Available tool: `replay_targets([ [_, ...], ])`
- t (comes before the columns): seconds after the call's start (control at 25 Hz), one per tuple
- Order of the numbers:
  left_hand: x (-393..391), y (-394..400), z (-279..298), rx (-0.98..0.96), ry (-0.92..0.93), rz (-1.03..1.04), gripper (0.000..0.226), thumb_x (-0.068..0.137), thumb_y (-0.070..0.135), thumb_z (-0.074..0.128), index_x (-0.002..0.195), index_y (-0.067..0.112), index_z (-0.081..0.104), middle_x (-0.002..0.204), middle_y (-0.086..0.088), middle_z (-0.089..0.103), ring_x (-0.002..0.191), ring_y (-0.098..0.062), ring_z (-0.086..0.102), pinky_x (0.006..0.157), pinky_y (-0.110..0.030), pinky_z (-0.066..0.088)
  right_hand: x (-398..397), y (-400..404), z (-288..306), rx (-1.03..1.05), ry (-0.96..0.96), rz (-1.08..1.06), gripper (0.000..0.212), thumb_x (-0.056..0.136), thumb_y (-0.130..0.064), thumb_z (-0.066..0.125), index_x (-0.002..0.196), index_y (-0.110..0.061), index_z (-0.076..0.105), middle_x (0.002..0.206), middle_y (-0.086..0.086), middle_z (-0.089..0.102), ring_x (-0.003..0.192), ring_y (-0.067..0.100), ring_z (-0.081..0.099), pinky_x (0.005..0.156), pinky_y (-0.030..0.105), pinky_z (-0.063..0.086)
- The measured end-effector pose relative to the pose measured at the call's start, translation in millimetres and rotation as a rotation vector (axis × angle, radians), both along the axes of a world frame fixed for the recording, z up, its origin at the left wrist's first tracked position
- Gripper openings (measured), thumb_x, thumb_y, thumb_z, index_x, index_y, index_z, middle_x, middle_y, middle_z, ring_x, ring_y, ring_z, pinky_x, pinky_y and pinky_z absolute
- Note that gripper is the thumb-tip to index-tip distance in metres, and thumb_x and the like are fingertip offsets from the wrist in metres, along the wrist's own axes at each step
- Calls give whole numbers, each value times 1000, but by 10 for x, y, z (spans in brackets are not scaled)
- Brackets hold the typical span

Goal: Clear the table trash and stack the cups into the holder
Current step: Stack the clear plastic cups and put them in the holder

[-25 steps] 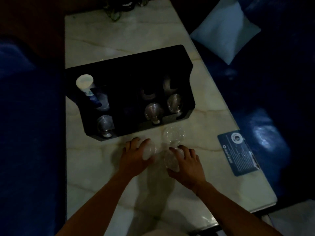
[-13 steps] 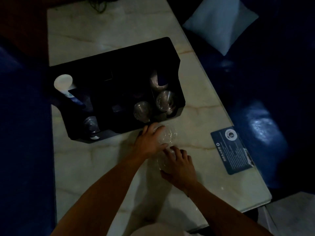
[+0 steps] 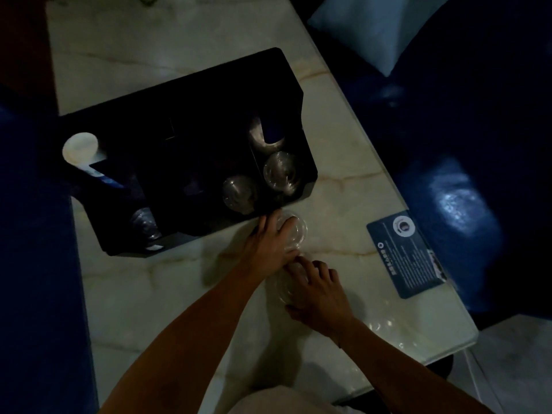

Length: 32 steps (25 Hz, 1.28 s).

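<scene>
A black holder [image 3: 209, 94] stands on the marble table [image 3: 167, 43], with clear cups in its slots: one cup [image 3: 280, 170] at the right, another cup [image 3: 239, 194] beside it, a third cup [image 3: 145, 224] at the near left. Just in front of the holder my left hand [image 3: 268, 246] is closed over the rim of a clear plastic cup [image 3: 297, 228] standing on the table. My right hand [image 3: 316, 294] grips a second clear cup [image 3: 283, 286] right behind it. The two hands touch at the fingertips.
A white-capped bottle [image 3: 80, 147] leans out of the holder's left end. A blue printed card [image 3: 406, 252] lies near the table's right edge. A pale cushion [image 3: 379, 28] rests on the blue seat to the right. Blue seating also runs along the left.
My left hand has crossed right from beside the right hand to the clear cup in front of the holder and closed on it. My right hand has kept its cup.
</scene>
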<state>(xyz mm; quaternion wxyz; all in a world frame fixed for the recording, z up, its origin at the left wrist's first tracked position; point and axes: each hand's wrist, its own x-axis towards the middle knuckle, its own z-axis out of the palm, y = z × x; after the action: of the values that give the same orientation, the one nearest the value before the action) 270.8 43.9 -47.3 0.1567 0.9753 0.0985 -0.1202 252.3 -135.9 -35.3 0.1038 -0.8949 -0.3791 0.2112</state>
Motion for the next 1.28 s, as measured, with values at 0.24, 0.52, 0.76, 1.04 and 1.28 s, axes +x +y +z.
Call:
replay_targets([
  [0.24, -4, 3, 36, 95, -4, -14, 79, 62, 59, 72, 130, 33, 38, 137, -7, 39, 119, -29, 42, 85, -44, 50, 46, -135, 11, -38, 29, 17, 92, 66, -58, 72, 144, -33, 31, 147, 6, 42, 124, 33, 46, 97, 45, 43],
  [0.52, -145, -40, -1, 47, -25, 49, 71, 70, 54, 67, 134, 32, 44, 145, -7, 35, 126, -28, 38, 96, -43, 43, 20, -220, -24, -53, 64, -28, 92, 71, -61, 67, 147, -40, 20, 155, 7, 27, 135, 34, 32, 107, 48, 33],
  [0.76, -238, -47, 31, 135, 35, 45, 72, 69, 59, 60, 133, 32, 40, 140, -8, 37, 120, -28, 39, 97, -39, 42, -11, -306, -26, -57, 63, -32, 93, 74, -65, 62, 150, -38, 16, 157, 5, 25, 138, 31, 28, 111, 47, 26],
  [1.04, -740, 40, 42, 102, -141, 153, 74, 62, 57, 78, 117, 11, 60, 121, -17, 61, 104, -35, 59, 85, -42, 51, -54, -289, -104, -6, 7, -44, 90, 72, -71, 58, 147, -32, 28, 154, 3, 36, 130, 31, 41, 105, 48, 33],
  [1.28, -1083, 68, 124, -109, -185, 383, 79, 63, 44, 84, 127, 8, 55, 134, -16, 54, 123, -34, 50, 98, -47, 47, -1, 115, -156, 56, -18, 48, 92, 70, -65, 66, 147, -29, 30, 153, 4, 36, 126, 35, 42, 100, 47, 35],
])
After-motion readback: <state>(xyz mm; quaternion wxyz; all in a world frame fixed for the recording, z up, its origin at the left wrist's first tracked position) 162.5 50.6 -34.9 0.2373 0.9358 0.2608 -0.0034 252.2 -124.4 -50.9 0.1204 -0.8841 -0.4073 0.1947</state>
